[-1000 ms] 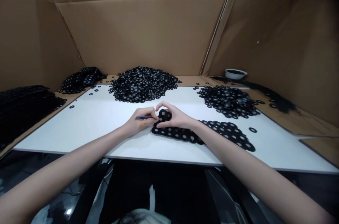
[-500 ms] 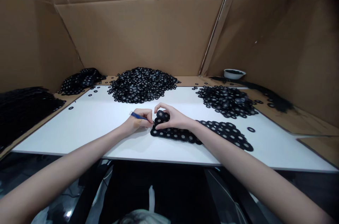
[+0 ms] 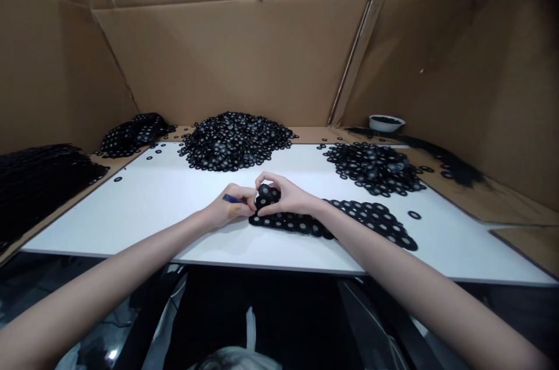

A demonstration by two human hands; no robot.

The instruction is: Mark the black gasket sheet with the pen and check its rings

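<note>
My left hand is closed round a thin blue tool whose tip meets the end of a black sheet of punched rings lying on the white table. My right hand pinches the raised near end of that sheet, thumb and fingers curled over it. Both hands touch at the sheet's left end.
A big heap of loose black rings sits at the back centre, a smaller heap at the right. More black sheets lie at the back left and a stack at far left. A white bowl stands back right. Cardboard walls surround.
The blue tool in my left hand has shifted slightly, its tip working at the sheet's end. My right hand has closed a little tighter over the raised end.
</note>
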